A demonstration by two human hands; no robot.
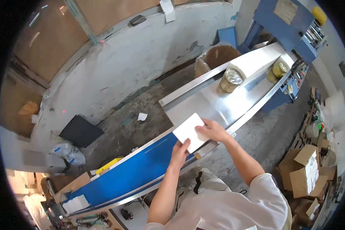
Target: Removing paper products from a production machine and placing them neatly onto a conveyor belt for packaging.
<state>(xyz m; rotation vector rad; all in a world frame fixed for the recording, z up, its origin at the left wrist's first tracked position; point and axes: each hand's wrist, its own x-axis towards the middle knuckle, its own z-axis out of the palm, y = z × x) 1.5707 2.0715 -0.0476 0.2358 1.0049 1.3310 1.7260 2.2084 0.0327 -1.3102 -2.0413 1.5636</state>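
Note:
I hold a flat white rectangular block (pixel 190 130), like a stack of folded tissue, in both hands. My left hand (pixel 179 153) grips its lower left edge, thumb on top. My right hand (pixel 213 130) closes on its right side, thumb over the face. It is held above the join between the shiny metal chute (pixel 195 101) and the blue conveyor belt (pixel 132 168). Farther up the chute lies a long white log (pixel 258 63) of similar material. Two yellowish cylinders with foil tops, a nearer one (pixel 231 80) and a farther one (pixel 278 69), stand against it.
A blue machine (pixel 281 23) stands at the chute's far end. White pieces (pixel 76 204) lie at the belt's left end. Behind the chute is a large cardboard box (pixel 218 57); open cartons (pixel 304 168) sit at right. A black panel (pixel 81 131) leans by the wall.

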